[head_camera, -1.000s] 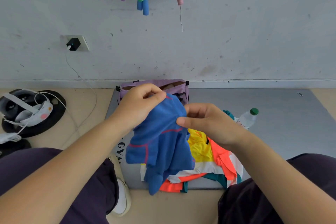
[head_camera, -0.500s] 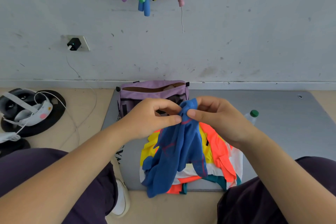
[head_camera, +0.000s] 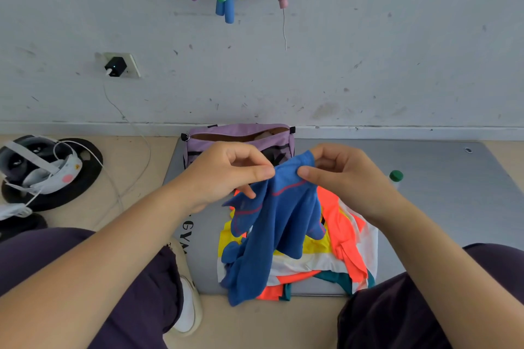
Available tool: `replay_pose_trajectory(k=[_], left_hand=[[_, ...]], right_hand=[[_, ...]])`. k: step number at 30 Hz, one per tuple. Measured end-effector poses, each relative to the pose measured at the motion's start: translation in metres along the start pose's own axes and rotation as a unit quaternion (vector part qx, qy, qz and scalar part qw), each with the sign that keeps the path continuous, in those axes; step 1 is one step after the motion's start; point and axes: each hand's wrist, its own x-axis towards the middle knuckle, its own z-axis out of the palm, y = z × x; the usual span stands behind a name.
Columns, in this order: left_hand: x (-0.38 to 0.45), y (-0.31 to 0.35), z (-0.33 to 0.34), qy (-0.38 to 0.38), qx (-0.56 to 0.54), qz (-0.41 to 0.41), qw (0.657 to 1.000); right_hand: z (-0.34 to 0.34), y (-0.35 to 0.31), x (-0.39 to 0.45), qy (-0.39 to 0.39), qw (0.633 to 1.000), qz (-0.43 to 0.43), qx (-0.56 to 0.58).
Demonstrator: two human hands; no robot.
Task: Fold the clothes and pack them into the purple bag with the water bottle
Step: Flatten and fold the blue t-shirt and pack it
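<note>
A headset (head_camera: 37, 167) lies far left on the floor. The left hand (head_camera: 224, 173) pinches the blue garment's (head_camera: 272, 224) top edge; the right hand (head_camera: 340, 176) pinches it just beside. It hangs over bright clothes (head_camera: 346, 238) on the grey mat (head_camera: 442, 201). The open purple bag (head_camera: 241, 133) sits behind; the water bottle's green cap (head_camera: 396, 175) shows right.

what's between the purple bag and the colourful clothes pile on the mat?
Head view: both hands, left and right, pinching the blue garment in front of the purple bag, above the pile.
</note>
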Motion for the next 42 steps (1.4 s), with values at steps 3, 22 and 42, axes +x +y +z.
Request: replay_pose_trajectory(k=[3, 22, 42], left_hand=[[0.000, 0.000, -0.005, -0.008, 0.039, -0.024, 0.999], [-0.005, 0.003, 0.002, 0.011, 0.199, 0.043, 0.979], [-0.001, 0.000, 0.024, -0.063, 0.173, 0.002, 0.983]], right_hand=[[0.000, 0.000, 0.000, 0.009, 1.000, 0.001, -0.012], [0.005, 0.004, 0.001, 0.019, 0.975, -0.015, -0.221], [0.008, 0.000, 0.004, 0.033, 0.997, -0.031, -0.070]])
